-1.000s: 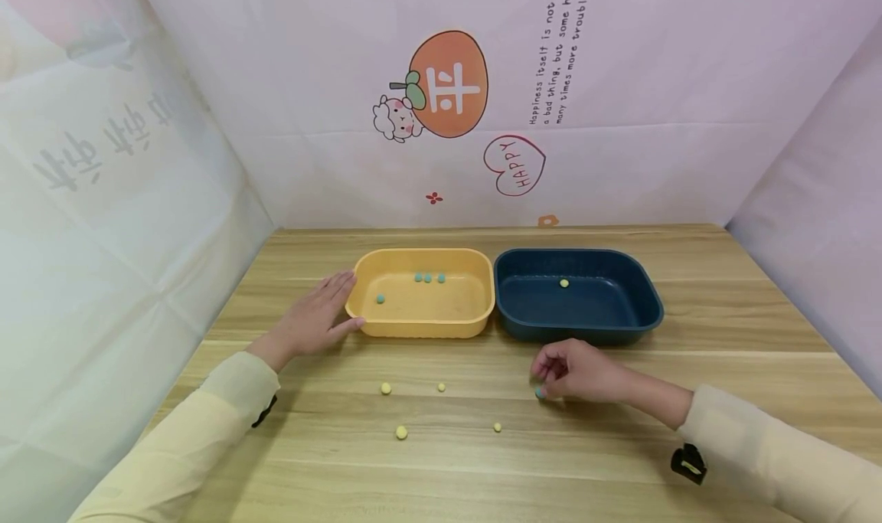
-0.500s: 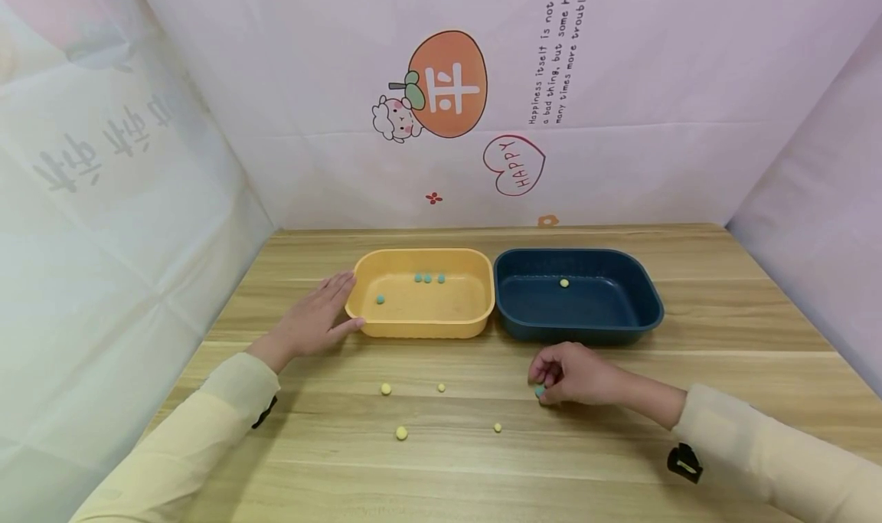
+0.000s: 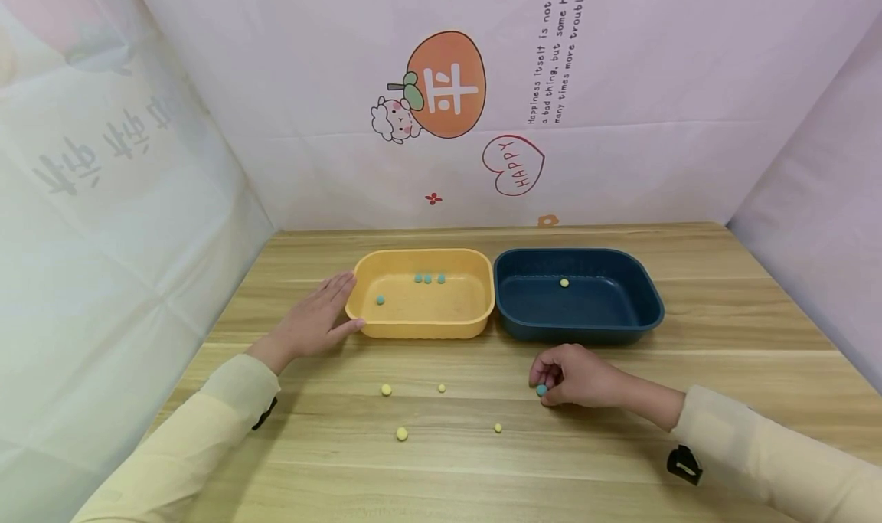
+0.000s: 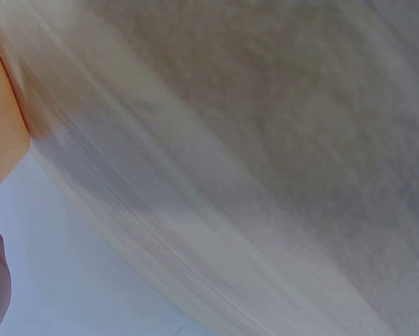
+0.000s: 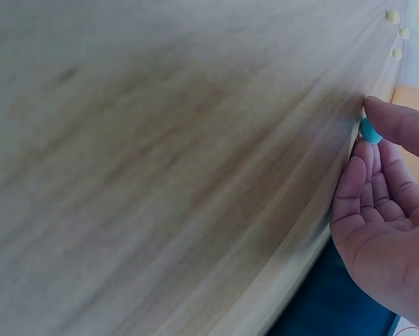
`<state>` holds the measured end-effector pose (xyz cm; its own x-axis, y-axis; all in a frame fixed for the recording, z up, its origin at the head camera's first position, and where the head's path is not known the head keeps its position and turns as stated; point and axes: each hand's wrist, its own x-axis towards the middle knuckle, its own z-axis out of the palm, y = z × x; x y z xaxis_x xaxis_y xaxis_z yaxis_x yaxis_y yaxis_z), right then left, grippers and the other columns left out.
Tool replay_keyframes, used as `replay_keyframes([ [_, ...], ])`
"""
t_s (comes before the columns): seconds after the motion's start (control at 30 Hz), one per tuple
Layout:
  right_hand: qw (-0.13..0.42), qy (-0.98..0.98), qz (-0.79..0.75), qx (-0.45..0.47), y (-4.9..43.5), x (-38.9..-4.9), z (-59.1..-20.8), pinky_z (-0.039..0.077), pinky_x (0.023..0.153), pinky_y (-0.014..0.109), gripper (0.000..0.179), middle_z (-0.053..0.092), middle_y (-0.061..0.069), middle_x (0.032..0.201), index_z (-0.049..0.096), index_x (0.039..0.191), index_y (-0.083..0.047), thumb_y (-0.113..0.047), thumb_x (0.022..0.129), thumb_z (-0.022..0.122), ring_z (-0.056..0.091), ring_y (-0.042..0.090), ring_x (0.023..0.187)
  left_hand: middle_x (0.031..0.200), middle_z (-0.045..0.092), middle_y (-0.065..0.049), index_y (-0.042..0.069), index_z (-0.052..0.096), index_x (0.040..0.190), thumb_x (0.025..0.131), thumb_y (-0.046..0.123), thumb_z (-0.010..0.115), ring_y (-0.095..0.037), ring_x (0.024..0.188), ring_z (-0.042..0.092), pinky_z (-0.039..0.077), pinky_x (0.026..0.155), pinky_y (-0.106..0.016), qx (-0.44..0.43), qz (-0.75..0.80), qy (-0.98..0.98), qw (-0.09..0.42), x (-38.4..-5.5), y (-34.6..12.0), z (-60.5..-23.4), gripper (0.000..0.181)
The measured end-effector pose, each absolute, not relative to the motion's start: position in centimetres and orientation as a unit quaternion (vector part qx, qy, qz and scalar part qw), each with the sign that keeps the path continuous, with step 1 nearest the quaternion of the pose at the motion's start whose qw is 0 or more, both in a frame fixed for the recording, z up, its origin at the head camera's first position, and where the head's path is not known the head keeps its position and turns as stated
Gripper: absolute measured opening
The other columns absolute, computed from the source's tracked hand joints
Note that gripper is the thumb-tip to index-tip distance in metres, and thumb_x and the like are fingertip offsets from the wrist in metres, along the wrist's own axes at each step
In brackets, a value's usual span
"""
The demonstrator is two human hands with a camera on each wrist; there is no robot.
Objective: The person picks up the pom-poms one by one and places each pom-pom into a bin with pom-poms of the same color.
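In the head view my right hand (image 3: pixel 577 376) is low over the table in front of the dark blue bin (image 3: pixel 579 331), pinching a small teal ball (image 3: pixel 541 390) between thumb and fingertips. The right wrist view shows that teal ball (image 5: pixel 369 131) between the thumb (image 5: pixel 401 124) and the fingers, close to the wood. My left hand (image 3: pixel 313 320) rests with straightened fingers against the left end of the yellow bin (image 3: pixel 423 329). Several teal balls (image 3: pixel 428 279) lie inside the yellow bin. One pale yellow ball (image 3: pixel 564 283) sits in the dark blue bin.
Loose pale yellow balls lie on the wooden table (image 3: pixel 331 462): one front left (image 3: pixel 402 434), one behind it (image 3: pixel 386 390), a smaller ball (image 3: pixel 442 388), and another small ball (image 3: pixel 498 428) nearer my right hand. The bins stand side by side before a printed cloth backdrop (image 3: pixel 344 178).
The right hand has shifted slightly, and more of the teal ball now shows between its thumb and fingers. The left hand has stayed at the yellow bin.
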<state>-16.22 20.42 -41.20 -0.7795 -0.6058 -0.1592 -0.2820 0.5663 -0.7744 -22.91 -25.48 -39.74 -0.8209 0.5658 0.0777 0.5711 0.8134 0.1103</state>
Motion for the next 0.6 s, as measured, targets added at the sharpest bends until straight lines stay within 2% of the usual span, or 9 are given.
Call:
replay_keyframes([
  [0.33,0.206,0.856,-0.394,-0.264,20.45,-16.2,-41.17,0.053,0.062,0.025,0.018,0.061,-0.003,0.077,0.068,0.089,-0.009,-0.003,0.076,0.081,0.057,0.015,0.073,0.159,0.015,-0.021,-0.007,0.015,0.152,0.101,0.05,0.045,-0.032,0.146,0.013,0.009,0.119,-0.043,-0.296,-0.062,-0.953,0.018,-22.92,-25.49,-39.78,0.082],
  [0.6,0.21,0.85,-0.412,-0.252,20.29,-16.09,-40.68,0.054,0.057,0.026,0.017,0.062,0.001,0.078,0.068,0.089,-0.006,-0.002,0.077,0.079,0.058,0.019,0.072,0.158,0.016,-0.022,-0.008,0.017,0.151,0.1,0.052,0.044,-0.033,0.145,0.014,0.011,0.118,-0.044,-0.301,-0.062,-0.951,0.029,-22.94,-25.55,-39.89,0.083],
])
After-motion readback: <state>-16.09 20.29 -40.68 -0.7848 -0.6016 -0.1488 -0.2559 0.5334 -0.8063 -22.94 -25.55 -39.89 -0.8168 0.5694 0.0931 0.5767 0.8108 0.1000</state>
